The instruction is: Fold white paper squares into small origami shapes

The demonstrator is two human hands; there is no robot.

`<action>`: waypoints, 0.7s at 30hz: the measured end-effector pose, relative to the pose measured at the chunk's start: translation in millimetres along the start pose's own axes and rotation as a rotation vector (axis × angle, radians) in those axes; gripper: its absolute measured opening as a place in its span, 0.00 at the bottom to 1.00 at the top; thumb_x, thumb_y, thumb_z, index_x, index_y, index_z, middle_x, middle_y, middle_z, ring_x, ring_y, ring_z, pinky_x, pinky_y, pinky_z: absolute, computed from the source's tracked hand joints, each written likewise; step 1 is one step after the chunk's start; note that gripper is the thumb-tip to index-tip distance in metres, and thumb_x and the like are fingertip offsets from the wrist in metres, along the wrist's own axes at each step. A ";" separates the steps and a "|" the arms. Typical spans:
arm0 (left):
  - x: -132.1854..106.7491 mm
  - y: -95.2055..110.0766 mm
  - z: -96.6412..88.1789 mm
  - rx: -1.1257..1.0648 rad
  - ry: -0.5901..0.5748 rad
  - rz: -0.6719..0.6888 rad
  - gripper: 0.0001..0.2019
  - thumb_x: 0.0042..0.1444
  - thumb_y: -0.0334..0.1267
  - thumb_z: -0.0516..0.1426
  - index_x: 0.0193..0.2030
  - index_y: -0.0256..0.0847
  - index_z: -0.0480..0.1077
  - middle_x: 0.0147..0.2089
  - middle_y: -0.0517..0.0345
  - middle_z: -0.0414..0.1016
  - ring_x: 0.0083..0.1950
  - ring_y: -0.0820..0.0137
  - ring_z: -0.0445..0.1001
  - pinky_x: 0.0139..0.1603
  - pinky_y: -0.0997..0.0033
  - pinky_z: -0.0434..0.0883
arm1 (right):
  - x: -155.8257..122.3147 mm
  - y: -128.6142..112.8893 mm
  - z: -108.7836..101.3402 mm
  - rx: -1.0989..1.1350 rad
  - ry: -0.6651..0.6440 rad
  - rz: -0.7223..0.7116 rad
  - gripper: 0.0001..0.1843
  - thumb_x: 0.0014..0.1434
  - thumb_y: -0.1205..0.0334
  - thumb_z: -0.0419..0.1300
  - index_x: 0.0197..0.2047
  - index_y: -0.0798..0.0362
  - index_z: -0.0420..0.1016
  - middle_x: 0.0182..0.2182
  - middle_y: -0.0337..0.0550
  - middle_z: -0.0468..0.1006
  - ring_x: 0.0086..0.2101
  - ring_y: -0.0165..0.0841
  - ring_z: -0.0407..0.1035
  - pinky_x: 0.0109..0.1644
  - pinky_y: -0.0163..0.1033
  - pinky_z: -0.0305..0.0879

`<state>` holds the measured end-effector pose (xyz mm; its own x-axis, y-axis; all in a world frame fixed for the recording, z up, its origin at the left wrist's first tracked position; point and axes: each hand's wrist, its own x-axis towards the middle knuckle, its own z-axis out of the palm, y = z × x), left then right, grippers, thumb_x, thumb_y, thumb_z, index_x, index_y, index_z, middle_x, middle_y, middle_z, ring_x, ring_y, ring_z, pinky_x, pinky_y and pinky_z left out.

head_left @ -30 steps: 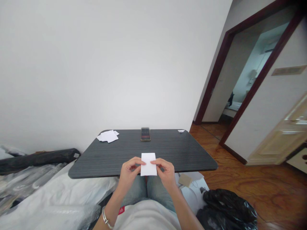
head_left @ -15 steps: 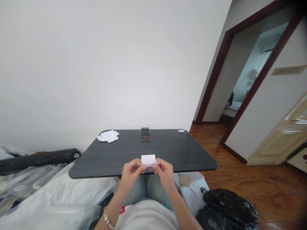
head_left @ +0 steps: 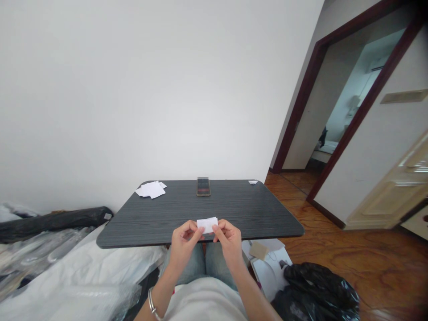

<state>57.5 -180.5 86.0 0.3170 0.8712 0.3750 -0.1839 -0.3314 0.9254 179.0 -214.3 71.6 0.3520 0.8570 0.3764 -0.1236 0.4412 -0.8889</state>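
Near half turned up compared with a second ago, the white paper [head_left: 206, 224] sits by the near edge of the dark table [head_left: 150, 218], pinched thumb-to-fingers in the nearly closed left hand [head_left: 182, 240] and right hand [head_left: 230, 240], its layers best squared before creasing.

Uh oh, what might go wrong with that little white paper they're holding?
The left hand and right hand hold the folded white paper over the front edge of the table, so if it slipped, it might fall onto the jeans below. Its layers seem uneven at the right end, so the fold might come out crooked. The loose white papers in the far left corner might slide off if the table got bumped.
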 end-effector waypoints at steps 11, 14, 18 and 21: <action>1.1 -7.5 5.9 -0.153 0.094 -0.126 0.11 0.42 0.35 0.60 0.25 0.37 0.58 0.22 0.65 0.67 0.24 0.76 0.68 0.27 0.77 0.69 | 0.4 -1.4 1.3 0.035 0.101 0.075 0.11 0.46 0.62 0.60 0.19 0.56 0.65 0.17 0.35 0.67 0.20 0.26 0.63 0.24 0.31 0.60; 0.7 -5.9 7.3 -0.188 0.098 -0.139 0.13 0.42 0.34 0.60 0.30 0.39 0.58 0.22 0.66 0.68 0.24 0.76 0.69 0.29 0.76 0.70 | -0.3 -0.2 1.4 0.021 0.112 0.082 0.11 0.46 0.61 0.60 0.19 0.56 0.65 0.16 0.35 0.67 0.19 0.27 0.63 0.24 0.32 0.60; 0.6 -3.2 8.1 -0.169 0.073 -0.138 0.16 0.44 0.34 0.58 0.40 0.38 0.59 0.22 0.66 0.68 0.25 0.76 0.69 0.31 0.74 0.71 | -2.4 0.5 2.9 0.005 0.150 0.062 0.12 0.47 0.60 0.60 0.19 0.56 0.64 0.16 0.35 0.67 0.19 0.26 0.62 0.25 0.31 0.60; 0.3 -2.7 7.4 -0.128 0.056 -0.129 0.15 0.45 0.36 0.58 0.41 0.37 0.62 0.23 0.64 0.67 0.26 0.75 0.69 0.30 0.74 0.71 | -3.7 0.4 4.0 -0.002 0.165 0.049 0.12 0.48 0.60 0.59 0.19 0.55 0.64 0.16 0.35 0.67 0.20 0.26 0.62 0.26 0.32 0.60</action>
<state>65.0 -182.1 84.1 0.2940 0.9233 0.2470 -0.2628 -0.1704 0.9497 174.0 -216.3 70.9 0.4933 0.8219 0.2850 -0.1423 0.3994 -0.9057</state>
